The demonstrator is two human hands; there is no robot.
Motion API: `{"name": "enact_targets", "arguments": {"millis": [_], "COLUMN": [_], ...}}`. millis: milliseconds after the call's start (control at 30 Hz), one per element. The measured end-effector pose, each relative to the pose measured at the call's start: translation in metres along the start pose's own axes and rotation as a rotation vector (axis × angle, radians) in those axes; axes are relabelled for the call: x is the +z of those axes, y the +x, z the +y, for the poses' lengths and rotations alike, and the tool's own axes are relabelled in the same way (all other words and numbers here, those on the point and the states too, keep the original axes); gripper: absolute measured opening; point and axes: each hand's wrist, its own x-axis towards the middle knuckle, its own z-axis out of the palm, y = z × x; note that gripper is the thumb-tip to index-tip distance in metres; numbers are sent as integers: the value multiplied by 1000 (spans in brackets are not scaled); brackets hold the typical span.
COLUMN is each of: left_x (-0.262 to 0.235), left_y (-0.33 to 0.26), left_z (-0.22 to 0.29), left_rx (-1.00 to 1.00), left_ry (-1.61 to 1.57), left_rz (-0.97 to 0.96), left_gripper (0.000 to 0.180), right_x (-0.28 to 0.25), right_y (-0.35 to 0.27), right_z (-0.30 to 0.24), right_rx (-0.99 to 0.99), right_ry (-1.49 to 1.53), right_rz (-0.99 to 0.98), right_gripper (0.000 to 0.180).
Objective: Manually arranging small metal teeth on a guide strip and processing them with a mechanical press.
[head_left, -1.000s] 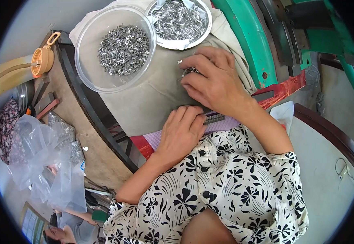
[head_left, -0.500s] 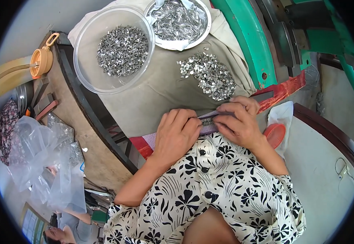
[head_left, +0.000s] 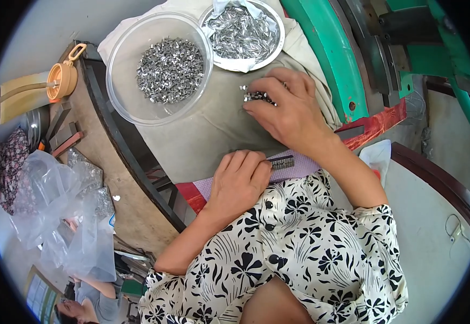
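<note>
My left hand point(head_left: 239, 181) rests near my body with its fingers curled over the end of a narrow dark strip. The strip's free end carries rows of small grey metal pieces point(head_left: 282, 163). Under it lies a purple checked cloth point(head_left: 302, 171). My right hand point(head_left: 294, 110) is over the pile of small shiny metal pieces point(head_left: 259, 97) on the grey-green cloth point(head_left: 208, 140). Its thumb and forefinger are curved and apart, with pieces showing between them. The hand hides most of the pile; whether a piece touches its fingertips I cannot tell.
A clear plastic tub point(head_left: 117, 92) of small metal pieces and a bowl point(head_left: 282, 40) of slender silvery pieces stand at the far side. Green machinery point(head_left: 332, 59) borders the right. At left are an orange lid point(head_left: 62, 81), plastic bags point(head_left: 56, 200) and another person point(head_left: 97, 299).
My right hand has left the strip and moved up and away to the metal pile. The left hand stays on the strip, whose rows of pieces now show. The view has shifted slightly.
</note>
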Motion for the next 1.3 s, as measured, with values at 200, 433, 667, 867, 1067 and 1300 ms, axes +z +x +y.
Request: {"name": "enact_targets", "arguments": {"millis": [200,433,667,867,1067,1300], "left_x": [-3,-7,-25,-23,-18,-17], "left_y": [1,6,27,43,51,58], "left_z": [-2,-6,-24,-32,-33,-33], "left_rx": [-3,-88,-275,-327,-316,-337], "left_ry": [6,-127,-92,-61,-6,26], "left_rz": [-17,46,225,258,174,183], "left_gripper": [20,20,15,16,17,17], "right_x": [0,-22,-7,-6,-6,-8], "right_y": [0,-20,-5,1,1,3], "right_z": [-4,-3,-5,-9,-6,-3], "right_rx": [-76,113,104,78,79,136], "right_ry": [-86,-15,1,-35,-35,53], "right_rz": [-56,-45,-15,-53,-52,-54], "right_gripper": [16,20,19,18,17,16]}}
